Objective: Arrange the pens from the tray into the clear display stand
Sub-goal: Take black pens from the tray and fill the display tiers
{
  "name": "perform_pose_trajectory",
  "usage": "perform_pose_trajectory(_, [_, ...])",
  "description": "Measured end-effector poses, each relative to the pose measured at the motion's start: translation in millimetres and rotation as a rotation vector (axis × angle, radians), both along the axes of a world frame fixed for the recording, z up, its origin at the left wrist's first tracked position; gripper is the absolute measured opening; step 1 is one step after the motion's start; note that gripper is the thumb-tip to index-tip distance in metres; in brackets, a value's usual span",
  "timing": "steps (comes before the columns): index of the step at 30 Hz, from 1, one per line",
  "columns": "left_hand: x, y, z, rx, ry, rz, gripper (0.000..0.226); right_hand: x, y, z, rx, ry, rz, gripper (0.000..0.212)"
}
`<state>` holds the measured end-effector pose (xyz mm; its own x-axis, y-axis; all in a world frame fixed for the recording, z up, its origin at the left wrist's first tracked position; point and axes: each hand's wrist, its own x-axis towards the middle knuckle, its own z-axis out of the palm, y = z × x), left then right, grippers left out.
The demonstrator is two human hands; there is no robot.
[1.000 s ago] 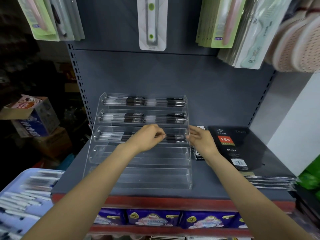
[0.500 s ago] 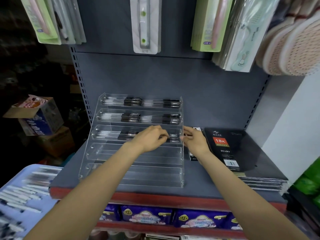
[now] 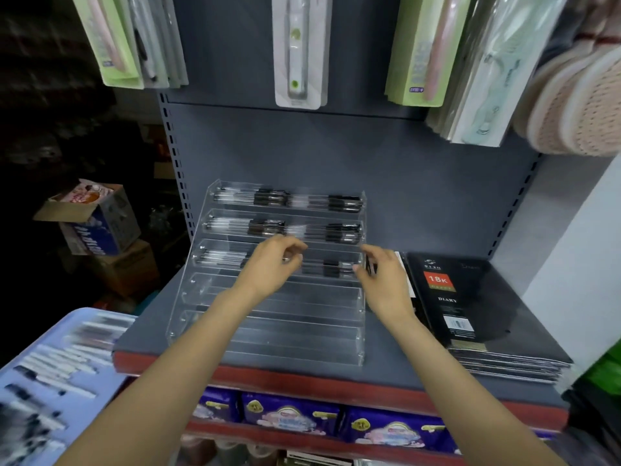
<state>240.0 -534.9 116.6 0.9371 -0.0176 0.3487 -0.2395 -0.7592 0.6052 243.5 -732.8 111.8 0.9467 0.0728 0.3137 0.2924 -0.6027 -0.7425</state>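
Both hands worked the third row of the clear stand (image 3: 268, 334): the left hand (image 3: 268, 267) pinched pens (image 3: 331, 267); whether the right hand (image 3: 383, 280) gripped them was unclear. The pens looked light, stiff and slippery, best held mid-barrel. More waited in the tray (image 3: 50, 381).

Head view. Two forearms enter from the bottom edge, both bare all the way to the frame edge; no sleeve cuff visible on either. Left hand (image 3: 272, 264): bare, no glove; a small pale glint shows near its fingertips, too blurred to identify. Right hand (image 3: 386, 280): bare, no glove. Wrists uncovered. Nails too blurred to make out.
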Motion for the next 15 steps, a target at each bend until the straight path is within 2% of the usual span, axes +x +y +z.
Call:
perform_pose_trajectory(3, [-29.0,28.4,-0.1,-0.135,-0.027,0.061,0.02,-17.2,26.6,4.0,-0.016,-0.015,0.089,0.034])
perform_pose_trajectory(6, [-63.4,70.3,-7.2,-0.18,-0.019,0.131,0.018,-35.7,72.1,4.5,-0.008,0.039,0.231,0.027])
perform_pose_trajectory(10, [-115.6,150.1,-32.0,-0.147,0.005,0.285,0.016,-65.4,162.9,-11.6,-0.012,0.105,0.389,0.022])
perform_pose_trajectory(15, [-179.0,279.4,-83.8,-0.075,0.145,0.412,0.013,-111.8,305.6,-57.2,-0.007,0.219,0.545,0.025])
